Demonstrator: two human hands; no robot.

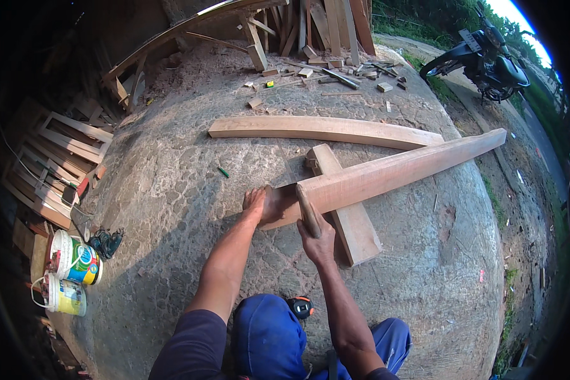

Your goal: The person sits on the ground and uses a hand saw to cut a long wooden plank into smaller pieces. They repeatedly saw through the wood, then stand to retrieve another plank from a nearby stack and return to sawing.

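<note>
A long, thick wooden beam (392,174) slants from in front of me to the far right. Its near end lies partly in dark shade between my hands. My left hand (255,202) is closed over that end, fingers on the upper edge. Wrapped round a tool's brown wooden handle (308,212) is my right hand (318,239), held against the beam's near side. A dark part meets the handle's top, but I cannot make out its shape. Under the beam, a short wooden block (356,235) lies crosswise. A second, slightly curved beam (323,128) lies beyond.
On the concrete, a black-and-orange tape measure (301,307) is by my knee and a green pen-like item (223,171) lies ahead. Two buckets (76,261) and wooden frames (60,158) stand left. Offcuts (335,66) are scattered at the back; a motorcycle (481,60) is far right.
</note>
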